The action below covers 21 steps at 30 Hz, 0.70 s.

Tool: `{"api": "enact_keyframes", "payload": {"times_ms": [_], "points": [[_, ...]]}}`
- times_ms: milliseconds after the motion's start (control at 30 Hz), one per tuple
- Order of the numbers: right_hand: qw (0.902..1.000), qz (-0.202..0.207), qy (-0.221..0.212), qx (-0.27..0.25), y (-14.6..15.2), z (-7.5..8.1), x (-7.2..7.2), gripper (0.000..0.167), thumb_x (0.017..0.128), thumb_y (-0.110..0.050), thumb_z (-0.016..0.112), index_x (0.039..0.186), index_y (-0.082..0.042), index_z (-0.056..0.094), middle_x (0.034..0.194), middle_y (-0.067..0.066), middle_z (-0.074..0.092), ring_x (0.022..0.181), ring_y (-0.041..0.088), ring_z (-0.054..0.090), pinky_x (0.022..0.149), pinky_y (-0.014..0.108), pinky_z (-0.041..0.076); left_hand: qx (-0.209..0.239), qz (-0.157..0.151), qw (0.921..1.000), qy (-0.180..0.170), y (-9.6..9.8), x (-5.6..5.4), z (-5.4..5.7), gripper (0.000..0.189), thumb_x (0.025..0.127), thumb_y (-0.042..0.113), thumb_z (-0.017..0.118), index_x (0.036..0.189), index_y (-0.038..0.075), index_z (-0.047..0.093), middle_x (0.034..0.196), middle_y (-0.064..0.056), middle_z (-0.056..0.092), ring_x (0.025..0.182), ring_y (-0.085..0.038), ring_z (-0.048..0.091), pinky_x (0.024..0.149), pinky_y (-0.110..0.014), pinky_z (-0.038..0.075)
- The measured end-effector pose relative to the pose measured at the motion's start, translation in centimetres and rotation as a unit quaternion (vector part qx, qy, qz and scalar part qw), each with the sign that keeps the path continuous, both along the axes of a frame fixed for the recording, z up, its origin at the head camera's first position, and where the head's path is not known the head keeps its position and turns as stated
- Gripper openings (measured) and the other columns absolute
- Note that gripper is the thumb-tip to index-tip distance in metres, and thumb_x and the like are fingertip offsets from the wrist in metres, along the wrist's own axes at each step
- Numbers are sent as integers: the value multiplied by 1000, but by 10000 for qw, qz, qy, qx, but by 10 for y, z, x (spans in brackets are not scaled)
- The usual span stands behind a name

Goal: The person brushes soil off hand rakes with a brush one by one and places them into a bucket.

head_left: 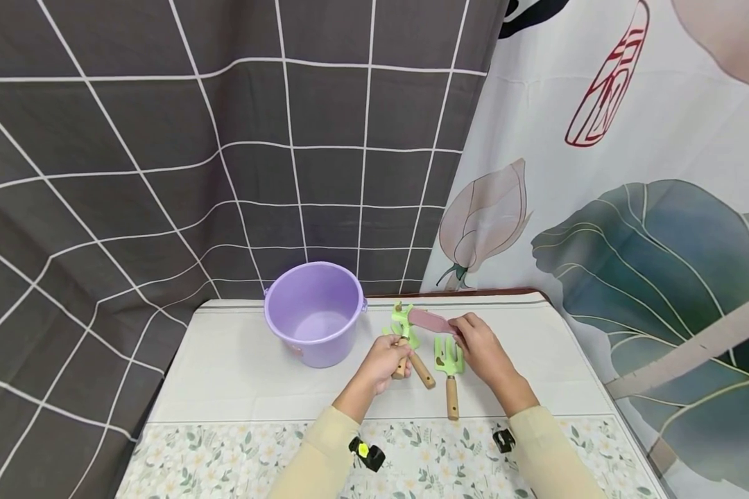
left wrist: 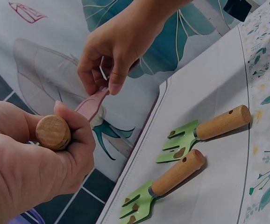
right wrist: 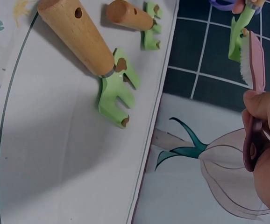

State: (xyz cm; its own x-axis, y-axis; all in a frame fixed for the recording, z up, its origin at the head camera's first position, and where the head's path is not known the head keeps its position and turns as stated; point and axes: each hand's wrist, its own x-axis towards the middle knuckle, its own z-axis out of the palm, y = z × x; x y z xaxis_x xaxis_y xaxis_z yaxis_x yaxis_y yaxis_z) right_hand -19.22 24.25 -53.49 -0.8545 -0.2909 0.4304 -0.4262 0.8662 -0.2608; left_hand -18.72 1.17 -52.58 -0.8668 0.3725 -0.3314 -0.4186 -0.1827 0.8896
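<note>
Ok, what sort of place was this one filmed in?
Probably a makeshift indoor filming corner: a dark grid-patterned cloth and a white lotus-print cloth hang behind a tablecloth with a floral border.

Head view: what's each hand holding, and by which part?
Left hand: a green-headed garden tool, by its wooden handle. Right hand: a pink brush, by its handle end.

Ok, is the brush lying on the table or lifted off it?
Lifted off the table: the right hand grips the brush in the air, its white bristles beside the green tool in the left hand.
</note>
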Motion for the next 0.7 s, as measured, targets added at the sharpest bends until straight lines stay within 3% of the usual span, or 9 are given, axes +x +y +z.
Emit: {"api": "enact_keyframes", "payload": {"times_ms": [267,567,700], "points": [[10000,-79,19,40,-1,1,0,25,91,2,75,115,-3,70,104,11,64,99,28,66,88,43,61,88,19,10000,-31,1,1,0,50,106,1,44,148,-21,28,93,-8,55,67,-10,53,57,-15,53],[9998,-139,167,-50,-2,-3,0,24,90,2,76,113,-1,70,102,12,63,95,28,65,84,43,61,65,26,9999,-97,1,3,-2,56,108,2,44,152,-22,20,97,-9,55,70,-11,53,56,-15,53],[9994,-304,10,-168,-2,-3,2,26,91,1,75,116,-2,68,105,13,63,97,28,66,87,44,62,44,36,9999,-110,0,4,-3,56,108,3,45,152,-22,19,98,-10,56,71,-11,54,56,-14,53]]}}
